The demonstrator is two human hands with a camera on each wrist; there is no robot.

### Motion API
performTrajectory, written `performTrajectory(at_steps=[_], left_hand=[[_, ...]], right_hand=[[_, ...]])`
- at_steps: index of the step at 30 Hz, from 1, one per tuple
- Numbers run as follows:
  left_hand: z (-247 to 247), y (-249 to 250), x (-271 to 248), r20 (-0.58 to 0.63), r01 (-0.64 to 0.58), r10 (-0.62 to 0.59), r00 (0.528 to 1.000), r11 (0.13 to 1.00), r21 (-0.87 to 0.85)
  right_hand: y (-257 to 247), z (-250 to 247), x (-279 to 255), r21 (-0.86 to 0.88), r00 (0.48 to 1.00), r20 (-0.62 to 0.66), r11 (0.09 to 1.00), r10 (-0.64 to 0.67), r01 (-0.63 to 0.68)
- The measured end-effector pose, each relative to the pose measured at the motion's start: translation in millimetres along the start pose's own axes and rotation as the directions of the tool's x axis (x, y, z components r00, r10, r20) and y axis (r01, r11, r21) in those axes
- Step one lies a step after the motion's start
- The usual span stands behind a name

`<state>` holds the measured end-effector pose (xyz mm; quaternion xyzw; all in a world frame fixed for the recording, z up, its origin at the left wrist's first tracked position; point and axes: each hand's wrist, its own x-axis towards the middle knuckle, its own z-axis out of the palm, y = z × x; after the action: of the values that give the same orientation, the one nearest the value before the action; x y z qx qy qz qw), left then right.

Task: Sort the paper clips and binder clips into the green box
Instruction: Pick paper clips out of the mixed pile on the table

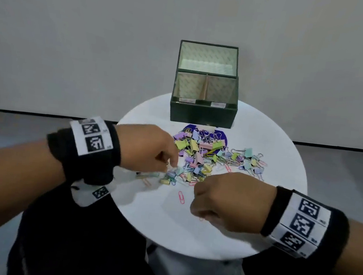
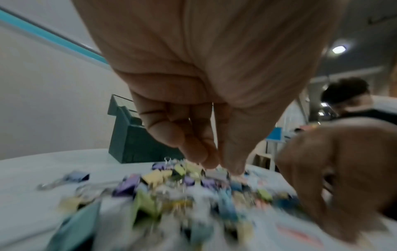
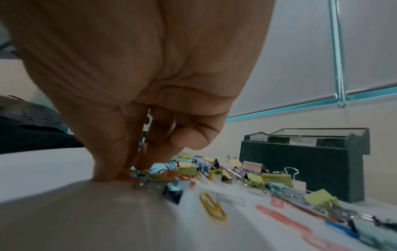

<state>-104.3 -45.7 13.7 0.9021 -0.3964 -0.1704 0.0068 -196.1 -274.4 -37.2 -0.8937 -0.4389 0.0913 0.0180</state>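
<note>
Two hands work a pile of pastel binder clips (image 1: pixel 199 149) and paper clips (image 1: pixel 181 197) on a round white tabletop (image 1: pixel 257 214), just in front of the green box (image 1: pixel 202 115), whose compartments look bare. The left hand (image 1: pixel 150 148) has fingertips bunched over the pile; whether its grip holds anything, I cannot tell. The right hand (image 3: pixel 137 95) pinches at a paper clip flat on the surface. These are likely light, stiff, prone to tangle; slide thin wire up by an edge.

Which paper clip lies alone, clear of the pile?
The pink paper clip on the bare table, nearer the person than the pile, just left of the right hand.
</note>
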Motion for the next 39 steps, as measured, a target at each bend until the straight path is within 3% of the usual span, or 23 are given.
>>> performTrajectory(at_steps=[3,8,11,14,18,20,22,24,28,31,37,39], left_hand=[[22,2,-12,0.026,-0.049,0.048,0.999,0.998,0.038],[44,11,-11,-0.089,-0.16,0.16,0.983,0.987,0.012],[50,20,-10,-0.131,-0.247,0.248,0.96,0.969,0.024],[58,22,-4,-0.199,-0.35,0.37,0.908,0.928,0.126],[64,22,-1,-0.244,-0.347,0.367,0.898,0.93,0.123],[65,23,-1,-0.245,-0.36,0.384,0.89,0.922,0.139],[67,24,-1,-0.248,-0.361,0.394,0.885,0.917,0.171],[66,25,-3,-0.243,-0.333,0.365,0.899,0.929,0.163],[48,25,-6,-0.18,-0.214,0.198,0.964,0.974,-0.075],[38,24,-1,-0.153,-0.156,0.128,0.98,0.97,-0.188],[38,29,16,-0.03,-0.151,0.149,0.988,0.984,-0.098],[37,32,17,-0.055,-0.171,0.166,0.985,0.98,-0.105]], right_hand=[[2,3,5,0.045,1.0,-0.013,0.999,0.02,-0.02],[12,1,7,0.212,0.987,-0.118,0.974,0.105,-0.079],[31,-17,-4,0.303,0.942,-0.223,0.936,0.252,-0.179],[46,-27,-16,0.319,0.884,-0.269,0.901,0.382,-0.293],[39,-23,-16,0.298,0.917,-0.107,0.893,0.384,-0.339],[34,-20,-13,0.262,0.915,0.03,0.88,0.402,-0.395],[31,-16,-8,0.239,0.912,0.084,0.88,0.402,-0.41],[29,-12,-3,0.186,0.911,0.086,0.892,0.404,-0.413],[25,-7,6,0.055,0.913,0.08,0.912,0.401,-0.405],[29,-7,9,0.017,0.926,0.061,0.927,0.373,-0.375],[29,-3,6,0.029,0.965,0.014,0.965,0.261,-0.261],[29,-2,5,0.018,0.968,0.005,0.968,0.25,-0.25]])
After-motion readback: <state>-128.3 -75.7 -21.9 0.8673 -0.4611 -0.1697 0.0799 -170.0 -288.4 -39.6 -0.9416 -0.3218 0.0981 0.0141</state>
